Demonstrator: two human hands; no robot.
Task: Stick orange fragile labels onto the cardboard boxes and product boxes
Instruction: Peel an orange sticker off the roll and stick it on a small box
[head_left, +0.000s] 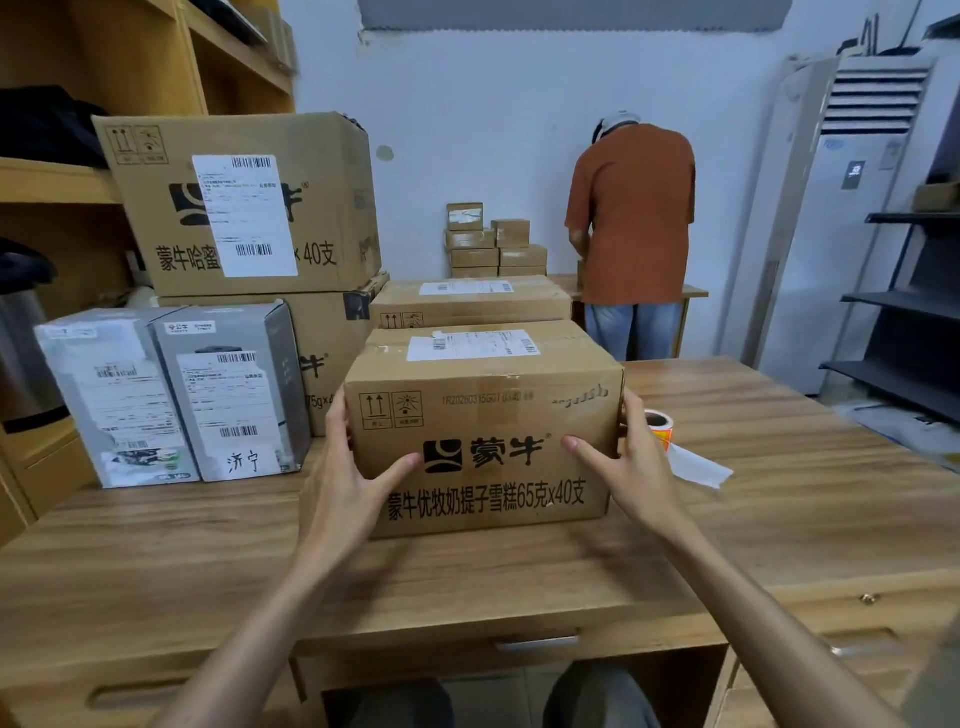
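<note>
A brown cardboard box with black printed characters and a white shipping label on top stands on the wooden desk in front of me. My left hand grips its left front corner, thumb on the front face. My right hand grips its right front corner the same way. A roll of orange fragile labels lies just behind my right hand, with a white strip of backing paper trailing to the right. Two grey product boxes stand at the left of the desk.
Larger cardboard boxes are stacked at the back left, and another flat box lies behind the one I hold. A person in an orange shirt stands at a far table with small boxes. Wooden shelves stand left, dark metal shelves right.
</note>
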